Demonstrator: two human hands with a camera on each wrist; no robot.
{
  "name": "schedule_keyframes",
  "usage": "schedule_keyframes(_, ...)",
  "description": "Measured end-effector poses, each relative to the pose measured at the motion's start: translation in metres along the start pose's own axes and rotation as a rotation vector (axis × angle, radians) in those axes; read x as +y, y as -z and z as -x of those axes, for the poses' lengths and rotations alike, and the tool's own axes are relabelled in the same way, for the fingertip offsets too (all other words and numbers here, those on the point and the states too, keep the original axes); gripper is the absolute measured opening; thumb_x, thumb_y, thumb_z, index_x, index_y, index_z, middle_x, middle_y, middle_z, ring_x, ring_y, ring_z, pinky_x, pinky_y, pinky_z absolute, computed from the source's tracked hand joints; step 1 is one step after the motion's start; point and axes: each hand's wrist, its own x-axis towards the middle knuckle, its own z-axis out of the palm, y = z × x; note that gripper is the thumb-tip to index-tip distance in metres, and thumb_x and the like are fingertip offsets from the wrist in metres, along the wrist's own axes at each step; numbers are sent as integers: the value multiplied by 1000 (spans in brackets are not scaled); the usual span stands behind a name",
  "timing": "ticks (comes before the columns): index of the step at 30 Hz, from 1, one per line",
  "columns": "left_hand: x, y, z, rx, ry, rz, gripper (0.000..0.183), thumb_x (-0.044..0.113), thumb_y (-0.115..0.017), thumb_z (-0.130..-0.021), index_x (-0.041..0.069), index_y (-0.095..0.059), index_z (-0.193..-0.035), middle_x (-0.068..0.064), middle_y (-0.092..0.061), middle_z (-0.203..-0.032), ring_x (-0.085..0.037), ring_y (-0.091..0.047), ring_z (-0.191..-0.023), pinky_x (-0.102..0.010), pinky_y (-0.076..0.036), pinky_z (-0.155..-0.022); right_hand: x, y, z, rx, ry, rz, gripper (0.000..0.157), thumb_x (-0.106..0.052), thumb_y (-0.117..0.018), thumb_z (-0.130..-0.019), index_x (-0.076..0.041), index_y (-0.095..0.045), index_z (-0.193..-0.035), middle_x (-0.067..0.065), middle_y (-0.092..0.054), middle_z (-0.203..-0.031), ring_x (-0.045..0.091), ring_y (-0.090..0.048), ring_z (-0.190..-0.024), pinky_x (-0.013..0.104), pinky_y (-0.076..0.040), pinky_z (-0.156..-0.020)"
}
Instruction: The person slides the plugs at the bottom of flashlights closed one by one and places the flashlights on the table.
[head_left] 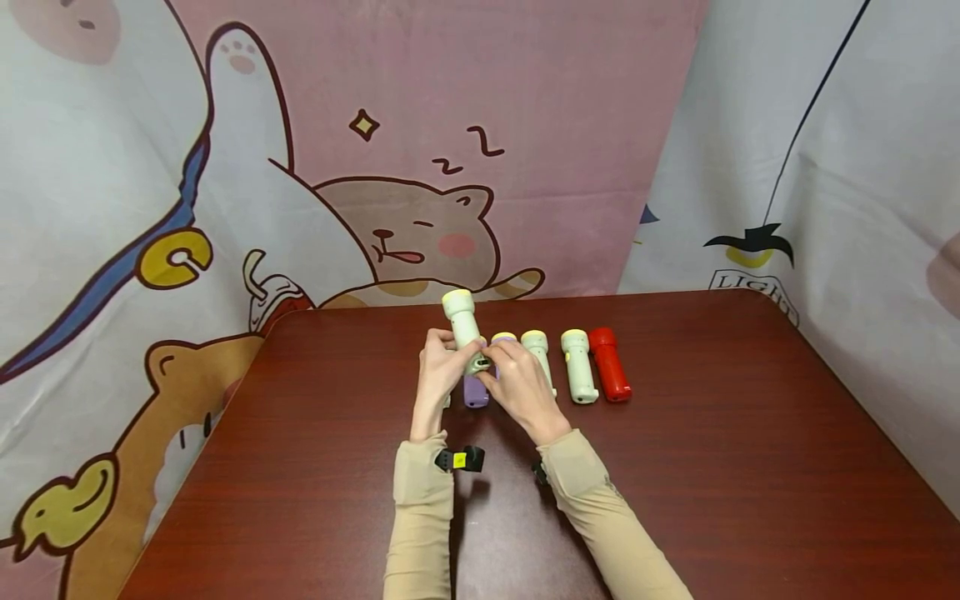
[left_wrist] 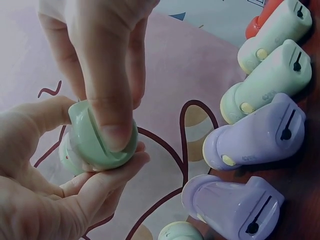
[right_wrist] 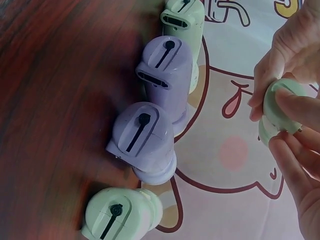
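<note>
My left hand (head_left: 437, 375) holds a pale green flashlight (head_left: 461, 321) raised above the table, tilted with its wide cream-rimmed head away from me. In the left wrist view, the left thumb and fingers (left_wrist: 107, 182) wrap its body. My right hand (head_left: 522, 387) is at the near end; one digit (left_wrist: 112, 120) presses on the flat base, covering much of it. The right wrist view has right fingers (right_wrist: 290, 167) touching the base's edge. Just beneath the hands lie two purple flashlights (left_wrist: 232, 205), with a slot and black slider on each base.
To the right in the row lie two more pale green flashlights (head_left: 577, 367) and a red one (head_left: 611, 364). Another pale green flashlight (right_wrist: 185, 25) lies at the left end, mostly covered by the left hand. The brown table (head_left: 720, 467) meets a cartoon-printed cloth (head_left: 570, 167) behind.
</note>
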Motion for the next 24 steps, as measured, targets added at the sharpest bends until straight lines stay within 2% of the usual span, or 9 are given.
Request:
schedule_keyframes(12, 1, -1, 0, 8, -6, -22, 49, 30, -75, -76, 1, -50, -107, -19, -70, -100, -27, -66, -92, -30, -50, -75, -1, -5, 1, -5, -22, 26, 36, -13, -87, -60, -2, -62, -83, 7, -61, -78, 23, -60, -76, 32, -51, -71)
schedule_keyframes(18, 0, -1, -3, -2, 5, -24, 50, 30, -75, -76, 2, -51, -109, -18, -70, -100, -26, -66, -92, -29, -48, -75, 1, -6, 2, -11, -14, 12, 37, -12, -87, -60, -3, -59, -83, 6, -60, -78, 22, -59, -75, 32, -50, -69)
schedule_keyframes(21, -2, -2, -4, -3, 9, -31, 50, 31, -75, -76, 2, -51, -109, -18, -70, -101, -26, -66, -93, -30, -49, -75, 3, -6, 2, -47, -21, 0, 37, -12, -86, -63, -3, -59, -86, 6, -60, -81, 22, -59, -77, 33, -50, -69)
schedule_keyframes(24, -4, 0, -5, 1, 9, -45, 51, 32, -76, -75, 2, -52, -109, -18, -69, -103, -27, -66, -95, -33, -50, -76, 7, -4, 3, -132, -63, 6, 38, -17, -85, -67, -4, -59, -92, 7, -63, -89, 23, -61, -85, 34, -52, -70)
